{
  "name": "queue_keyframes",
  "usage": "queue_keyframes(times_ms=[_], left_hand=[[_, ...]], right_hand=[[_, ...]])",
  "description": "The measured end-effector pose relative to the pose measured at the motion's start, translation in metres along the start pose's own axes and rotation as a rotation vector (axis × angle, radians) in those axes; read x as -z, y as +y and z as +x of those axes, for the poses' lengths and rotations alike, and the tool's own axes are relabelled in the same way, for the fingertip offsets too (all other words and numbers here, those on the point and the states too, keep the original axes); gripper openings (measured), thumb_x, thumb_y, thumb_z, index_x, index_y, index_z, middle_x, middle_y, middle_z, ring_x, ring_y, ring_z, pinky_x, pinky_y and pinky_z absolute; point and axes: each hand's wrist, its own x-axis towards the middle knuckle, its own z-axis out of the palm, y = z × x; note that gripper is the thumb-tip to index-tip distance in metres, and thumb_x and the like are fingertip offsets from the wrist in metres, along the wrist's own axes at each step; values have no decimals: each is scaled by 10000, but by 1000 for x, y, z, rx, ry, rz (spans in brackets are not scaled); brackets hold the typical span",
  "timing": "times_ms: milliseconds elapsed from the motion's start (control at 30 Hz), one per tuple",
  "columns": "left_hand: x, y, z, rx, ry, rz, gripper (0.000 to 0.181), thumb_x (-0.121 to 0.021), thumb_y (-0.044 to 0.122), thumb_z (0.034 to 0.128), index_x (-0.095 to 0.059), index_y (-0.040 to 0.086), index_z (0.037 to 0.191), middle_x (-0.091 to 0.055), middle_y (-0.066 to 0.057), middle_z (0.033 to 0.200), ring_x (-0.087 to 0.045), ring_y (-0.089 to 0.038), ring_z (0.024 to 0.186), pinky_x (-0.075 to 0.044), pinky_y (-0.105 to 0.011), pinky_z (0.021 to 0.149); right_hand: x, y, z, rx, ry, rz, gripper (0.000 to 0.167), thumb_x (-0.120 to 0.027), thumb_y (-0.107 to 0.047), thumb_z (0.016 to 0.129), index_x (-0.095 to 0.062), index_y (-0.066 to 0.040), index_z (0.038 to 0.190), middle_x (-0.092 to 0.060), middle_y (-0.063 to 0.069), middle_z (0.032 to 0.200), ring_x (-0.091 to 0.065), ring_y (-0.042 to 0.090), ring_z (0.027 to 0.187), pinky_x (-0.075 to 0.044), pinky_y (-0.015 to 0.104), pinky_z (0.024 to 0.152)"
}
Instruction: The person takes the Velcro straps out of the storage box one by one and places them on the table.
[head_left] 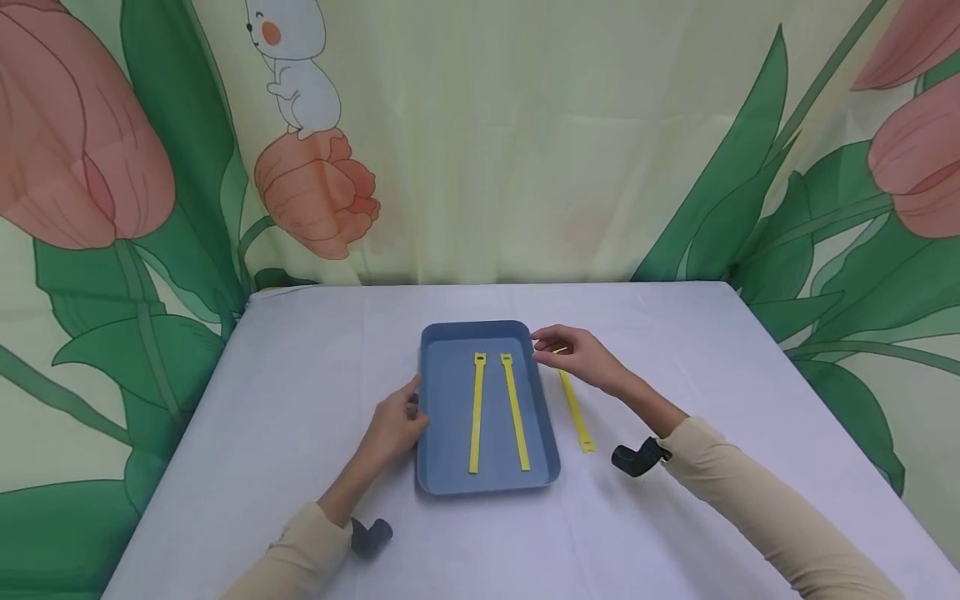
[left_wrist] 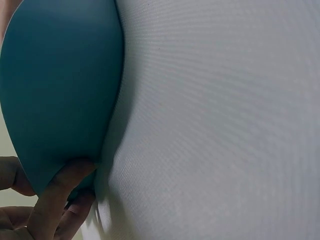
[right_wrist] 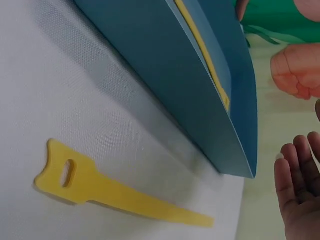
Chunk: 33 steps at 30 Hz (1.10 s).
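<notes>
A blue rectangular tray (head_left: pixel 491 417) lies on the table, with two yellow cable straps (head_left: pixel 477 417) (head_left: pixel 517 421) lengthwise inside it. My left hand (head_left: pixel 393 421) holds the tray's left edge, thumb at the rim and fingers (left_wrist: pixel 57 192) against the outer wall in the left wrist view. By the tray's far right corner, my right hand (head_left: pixel 573 354) hovers with loosely bent fingers and nothing in it. Below that hand, a third yellow strap (right_wrist: pixel 125 192) lies on the cloth just right of the tray, its slotted head toward me.
A white cloth (head_left: pixel 315 358) covers the table. Behind it hangs a curtain (head_left: pixel 510 167) printed with tulips and a white animal. Black wrist mounts (head_left: pixel 637 457) (head_left: pixel 371 537) stick out from both sleeves.
</notes>
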Motion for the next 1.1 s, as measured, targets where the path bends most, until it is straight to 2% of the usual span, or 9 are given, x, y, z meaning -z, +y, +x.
queue_keyframes(times_ms=[67,167,233,333,500,700,800,967,1100], left_hand=[[-1,0,1,-9,7,2,677,-530,13,801,-310,-26,1440,-525,-283,1241,-564,-384,1093,-535,-398,815],[-4,-1,1,-20,8,10,665,-533,16,805,-321,-31,1434,-534,-278,1230,-570,-379,1083,-537,-399,811],[-5,-2,1,-17,2,12,661,-542,17,808,-326,-34,1430,-540,-274,1223,-576,-373,1073,-542,-389,799],[-7,-3,0,4,-4,13,665,-554,17,809,-326,-26,1432,-547,-267,1214,-584,-362,1061,-549,-364,779],[-7,-3,-1,28,-11,18,674,-556,17,808,-317,-18,1437,-553,-255,1207,-592,-343,1053,-550,-338,770],[-5,-3,1,49,-14,29,683,-557,4,803,-306,-28,1438,-541,-264,1218,-589,-345,1059,-552,-319,756],[-5,-2,2,51,-10,43,682,-554,4,803,-305,-28,1438,-539,-264,1219,-585,-344,1064,-548,-325,770],[-3,1,1,40,-3,42,683,-553,7,804,-307,-21,1440,-548,-253,1208,-593,-335,1046,-549,-329,767],[-1,5,0,28,-2,40,678,-555,4,805,-307,-36,1435,-543,-261,1210,-599,-330,1024,-553,-319,740]], right_hand=[[-3,0,2,35,-28,-9,427,-644,-107,881,-534,73,1253,-595,203,1158,-566,314,1047,-486,416,898],[-10,12,7,73,-51,-19,451,-656,-114,875,-526,69,1266,-577,219,1200,-559,314,1067,-461,438,928],[-15,22,11,87,-64,-21,467,-675,-125,863,-531,49,1272,-577,215,1203,-560,314,1067,-449,453,940],[-22,26,14,132,-93,-37,471,-703,-146,841,-553,16,1257,-587,179,1200,-557,330,1073,-448,463,938],[-33,24,19,200,-175,-73,499,-728,-209,821,-562,-27,1255,-572,147,1242,-535,321,1117,-429,470,962],[-40,17,24,226,-302,-50,573,-728,-271,819,-529,-47,1308,-537,76,1292,-488,340,1190,-383,533,988],[-42,14,27,258,-337,-58,567,-722,-271,825,-533,-49,1311,-526,54,1305,-475,333,1202,-378,531,992],[-44,14,32,306,-383,-107,525,-713,-258,835,-558,-56,1294,-510,22,1329,-442,218,1223,-377,493,1002],[-46,14,34,324,-410,-140,509,-718,-261,831,-571,-69,1279,-515,-13,1308,-444,213,1217,-382,482,1000]])
